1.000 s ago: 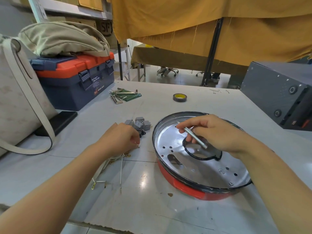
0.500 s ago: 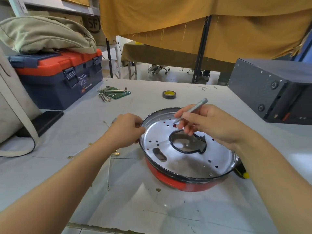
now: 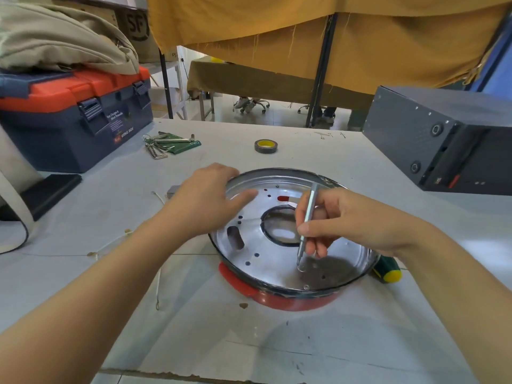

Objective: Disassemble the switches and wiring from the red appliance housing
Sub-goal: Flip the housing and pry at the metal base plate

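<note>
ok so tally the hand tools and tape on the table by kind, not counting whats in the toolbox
Slim silver screwdrivers: 1, held by the right hand, tip down in the red housing's metal plate
Green and yellow handled screwdrivers: 1, behind the housing at the right
Hex key sets: 1, on a green pouch
Tape rolls: 1
Total: 4

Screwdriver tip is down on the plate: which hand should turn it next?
Right. The right hand already grips the silver screwdriver, tip on the metal plate. The left hand lies open at the housing rim, likely steadying it.
</note>
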A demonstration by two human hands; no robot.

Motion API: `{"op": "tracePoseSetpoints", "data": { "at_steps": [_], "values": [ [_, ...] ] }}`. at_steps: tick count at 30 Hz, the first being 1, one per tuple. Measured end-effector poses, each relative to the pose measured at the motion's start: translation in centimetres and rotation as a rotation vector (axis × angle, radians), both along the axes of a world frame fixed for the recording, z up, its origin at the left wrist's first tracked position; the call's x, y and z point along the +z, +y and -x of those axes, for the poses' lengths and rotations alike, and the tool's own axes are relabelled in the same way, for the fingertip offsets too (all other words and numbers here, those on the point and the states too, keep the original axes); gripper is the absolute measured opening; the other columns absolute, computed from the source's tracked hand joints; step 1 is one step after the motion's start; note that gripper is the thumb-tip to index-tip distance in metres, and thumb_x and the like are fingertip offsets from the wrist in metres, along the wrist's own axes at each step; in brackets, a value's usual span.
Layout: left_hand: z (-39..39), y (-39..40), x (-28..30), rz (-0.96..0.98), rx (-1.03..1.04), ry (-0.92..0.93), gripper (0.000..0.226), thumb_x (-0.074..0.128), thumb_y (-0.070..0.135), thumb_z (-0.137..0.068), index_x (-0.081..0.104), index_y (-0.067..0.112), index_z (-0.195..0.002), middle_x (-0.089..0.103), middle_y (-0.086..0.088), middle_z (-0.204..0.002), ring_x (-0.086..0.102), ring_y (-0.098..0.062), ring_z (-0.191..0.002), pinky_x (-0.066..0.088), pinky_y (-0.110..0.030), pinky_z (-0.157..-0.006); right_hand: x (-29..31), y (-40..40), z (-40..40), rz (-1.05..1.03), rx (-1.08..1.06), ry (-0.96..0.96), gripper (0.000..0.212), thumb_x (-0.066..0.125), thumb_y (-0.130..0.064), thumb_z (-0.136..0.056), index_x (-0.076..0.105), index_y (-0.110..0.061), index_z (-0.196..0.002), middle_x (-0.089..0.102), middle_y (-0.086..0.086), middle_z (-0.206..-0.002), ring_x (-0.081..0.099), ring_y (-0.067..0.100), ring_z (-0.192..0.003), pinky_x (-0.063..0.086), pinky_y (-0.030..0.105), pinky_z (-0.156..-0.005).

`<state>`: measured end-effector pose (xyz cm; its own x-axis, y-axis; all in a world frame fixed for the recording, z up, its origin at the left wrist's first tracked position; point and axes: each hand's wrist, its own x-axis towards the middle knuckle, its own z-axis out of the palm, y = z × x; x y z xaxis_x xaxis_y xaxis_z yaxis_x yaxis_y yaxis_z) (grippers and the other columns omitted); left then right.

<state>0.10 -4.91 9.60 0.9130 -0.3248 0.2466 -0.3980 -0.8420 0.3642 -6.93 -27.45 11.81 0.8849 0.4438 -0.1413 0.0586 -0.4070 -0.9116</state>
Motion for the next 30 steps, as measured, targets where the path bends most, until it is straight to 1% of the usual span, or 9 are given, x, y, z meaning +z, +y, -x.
{"op": "tracePoseSetpoints", "data": {
  "at_steps": [2, 4, 7, 9, 11, 13, 17, 22, 30],
  "values": [
    [0.9, -1.2, 0.3, -0.116, -0.116, 0.033, 0.067, 0.045, 0.063, -0.084, 0.046, 0.021, -0.137, 0.045, -0.002, -0.142, 0.040, -0.021, -0.129, 0.033, -0.036, -0.105, 0.0, -0.1, 0.3, 0.019, 0.042, 0.002, 0.010, 0.060, -0.003, -0.091, 0.059, -0.009, -0.083, 0.068, 0.012, -0.066, 0.061, 0.021, -0.058, 0.053, 0.026, -0.062],
    [1.7, -2.2, 0.4, -0.238, -0.251, 0.066, 0.068, 0.046, 0.063, -0.085, 0.041, 0.024, -0.141, 0.037, -0.001, -0.149, 0.031, -0.019, -0.137, 0.024, -0.035, -0.112, 0.0, -0.1, 0.6, 0.038, 0.078, -0.003, 0.010, 0.059, -0.002, -0.091, 0.059, -0.009, -0.083, 0.068, 0.010, -0.067, 0.061, 0.021, -0.059, 0.055, 0.029, -0.065],
    [2.7, -2.7, 0.4, -0.241, -0.570, 0.183, 0.056, 0.054, 0.057, -0.086, 0.048, 0.032, -0.135, 0.044, 0.010, -0.143, 0.036, -0.009, -0.132, 0.026, -0.030, -0.111, 0.1, -0.3, 1.0, 0.068, 0.130, 0.007, 0.011, 0.059, -0.002, -0.092, 0.060, -0.010, -0.084, 0.069, 0.009, -0.070, 0.062, 0.022, -0.064, 0.055, 0.033, -0.074],
    [2.9, -2.5, 0.3, -0.241, -0.666, 0.254, 0.050, 0.056, 0.057, -0.085, 0.051, 0.040, -0.132, 0.039, 0.023, -0.144, 0.027, 0.001, -0.134, 0.021, -0.028, -0.113, 0.1, -0.4, 1.1, 0.096, 0.150, 0.009, 0.014, 0.058, -0.003, -0.092, 0.060, -0.013, -0.083, 0.070, 0.005, -0.069, 0.063, 0.021, -0.066, 0.055, 0.028, -0.075],
    [2.6, -2.3, 0.2, -0.243, -0.679, 0.273, 0.051, 0.058, 0.057, -0.083, 0.050, 0.043, -0.132, 0.032, 0.030, -0.147, 0.014, 0.006, -0.138, 0.016, -0.029, -0.116, -0.1, -0.4, 1.1, 0.119, 0.153, 0.003, 0.014, 0.058, -0.004, -0.092, 0.060, -0.014, -0.083, 0.070, 0.003, -0.069, 0.064, 0.021, -0.067, 0.053, 0.024, -0.075],
    [2.4, -2.3, 0.0, -0.245, -0.703, 0.261, 0.054, 0.059, 0.058, -0.082, 0.048, 0.045, -0.133, 0.029, 0.033, -0.147, 0.007, 0.005, -0.142, 0.014, -0.032, -0.118, -0.3, -0.4, 1.1, 0.122, 0.143, -0.013, 0.013, 0.058, -0.003, -0.092, 0.060, -0.013, -0.083, 0.069, 0.002, -0.069, 0.064, 0.021, -0.067, 0.053, 0.024, -0.075],
    [2.4, -2.4, -0.3, -0.232, -0.725, 0.266, 0.058, 0.060, 0.060, -0.080, 0.043, 0.050, -0.134, 0.031, 0.036, -0.144, 0.011, -0.003, -0.144, 0.018, -0.038, -0.117, -0.5, -0.7, 1.1, 0.114, 0.137, -0.051, 0.015, 0.058, -0.002, -0.092, 0.059, -0.013, -0.082, 0.069, 0.002, -0.068, 0.064, 0.019, -0.065, 0.051, 0.022, -0.071],
    [2.3, -2.4, -0.4, -0.249, -0.725, 0.248, 0.056, 0.058, 0.062, -0.079, 0.044, 0.051, -0.133, 0.030, 0.039, -0.142, 0.008, -0.003, -0.144, 0.016, -0.039, -0.117, -0.6, -0.7, 0.9, 0.098, 0.163, -0.055, 0.018, 0.059, -0.005, -0.092, 0.060, -0.019, -0.080, 0.069, -0.001, -0.068, 0.064, 0.017, -0.063, 0.051, 0.021, -0.070],
    [2.4, -2.3, -0.4, -0.254, -0.688, 0.273, 0.057, 0.056, 0.065, -0.078, 0.045, 0.051, -0.132, 0.035, 0.037, -0.141, 0.006, -0.002, -0.144, 0.017, -0.039, -0.117, -0.7, -0.7, 1.0, 0.075, 0.174, -0.071, 0.013, 0.060, -0.011, -0.087, 0.061, -0.020, -0.078, 0.069, 0.000, -0.068, 0.063, 0.014, -0.061, 0.050, 0.019, -0.067]
  ]
}}
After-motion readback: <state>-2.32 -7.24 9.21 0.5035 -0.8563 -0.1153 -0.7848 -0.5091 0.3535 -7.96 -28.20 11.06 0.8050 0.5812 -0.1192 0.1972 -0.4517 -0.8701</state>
